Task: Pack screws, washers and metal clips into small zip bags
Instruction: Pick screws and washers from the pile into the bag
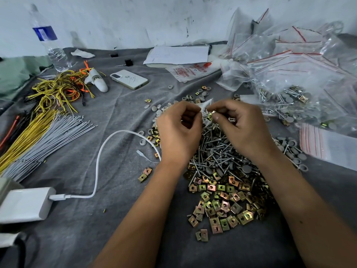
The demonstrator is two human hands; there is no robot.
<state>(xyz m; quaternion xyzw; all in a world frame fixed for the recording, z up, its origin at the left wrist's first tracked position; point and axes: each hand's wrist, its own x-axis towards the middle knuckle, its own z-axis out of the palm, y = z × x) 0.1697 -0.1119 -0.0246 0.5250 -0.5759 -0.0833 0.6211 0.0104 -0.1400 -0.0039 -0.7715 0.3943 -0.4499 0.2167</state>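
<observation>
My left hand (178, 130) and my right hand (240, 128) meet above a heap of screws (218, 151). Between them is a small clear zip bag (206, 111); my left fingers pinch its edge. My right thumb and fingers pinch a small metal clip (213, 112) at the bag's mouth. A pile of brass-coloured metal clips (222, 200) lies nearer me on the grey cloth (119, 117). Grey washers and caps (193, 97) are scattered beyond my hands and to the right (293, 151).
Filled zip bags (289, 74) are heaped at the back right, with a stack of flat bags (328, 146) below them. On the left lie cable ties (44, 132), wires (58, 88), a phone (129, 79), a water bottle (50, 41), a white charger (25, 205) and its cable (98, 161).
</observation>
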